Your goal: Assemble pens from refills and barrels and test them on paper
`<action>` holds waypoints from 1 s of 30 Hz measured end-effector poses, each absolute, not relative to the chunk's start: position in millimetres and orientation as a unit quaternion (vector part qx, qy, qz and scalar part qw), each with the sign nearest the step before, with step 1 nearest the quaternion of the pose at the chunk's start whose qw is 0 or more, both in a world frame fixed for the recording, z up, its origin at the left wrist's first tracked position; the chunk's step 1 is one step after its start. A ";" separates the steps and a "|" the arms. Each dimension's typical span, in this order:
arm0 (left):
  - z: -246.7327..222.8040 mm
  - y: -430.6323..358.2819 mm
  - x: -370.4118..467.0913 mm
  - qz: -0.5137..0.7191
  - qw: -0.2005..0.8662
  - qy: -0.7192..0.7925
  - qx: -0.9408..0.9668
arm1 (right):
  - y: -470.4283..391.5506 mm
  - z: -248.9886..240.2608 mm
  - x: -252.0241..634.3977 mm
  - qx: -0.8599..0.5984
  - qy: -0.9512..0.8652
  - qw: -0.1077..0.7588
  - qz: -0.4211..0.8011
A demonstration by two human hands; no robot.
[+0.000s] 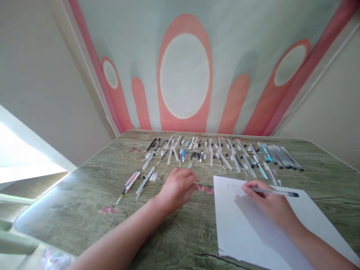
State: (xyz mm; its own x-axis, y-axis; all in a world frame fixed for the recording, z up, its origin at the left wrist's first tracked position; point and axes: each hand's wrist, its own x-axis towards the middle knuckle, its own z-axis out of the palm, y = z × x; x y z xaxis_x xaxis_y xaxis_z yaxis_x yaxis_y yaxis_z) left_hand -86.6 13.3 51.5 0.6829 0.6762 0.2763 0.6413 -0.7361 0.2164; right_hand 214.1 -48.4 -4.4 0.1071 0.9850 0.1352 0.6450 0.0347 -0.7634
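My right hand point(266, 200) is closed around a clear-barrelled pen point(277, 192) with a black end, held above a white sheet of paper point(239, 232). The pen slants away to the right, and its tip is hidden by my fingers. A few faint marks show on the upper part of the sheet. Left of the paper, my left hand point(178, 189) hovers over the table with its fingers curled and slightly blurred. What they hold, if anything, is hidden. Just beyond it lie many loose pen parts point(183, 155): clear barrels, refills and caps.
A row of clear pens with black ends point(284, 157) lies at the far right of the wood-patterned table point(70, 210). Pink and white pen pieces point(131, 182) rest at the left. Behind the table hangs a pale green backdrop point(227, 37) with coral shapes.
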 end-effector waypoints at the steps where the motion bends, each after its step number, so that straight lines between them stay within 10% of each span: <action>1: 58.3 25.5 -102.0 0.181 0.029 0.413 0.892 | -48.2 -4.0 215.3 -0.653 -0.623 0.359 0.237; 8: 80.2 70.0 -191.4 0.054 -0.022 0.632 0.772 | -47.0 0.5 215.5 -0.665 -0.618 0.344 0.241; 30: 62.0 68.8 -178.9 -0.061 -0.003 0.644 0.763 | -47.3 0.6 217.7 -0.655 -0.622 0.350 0.249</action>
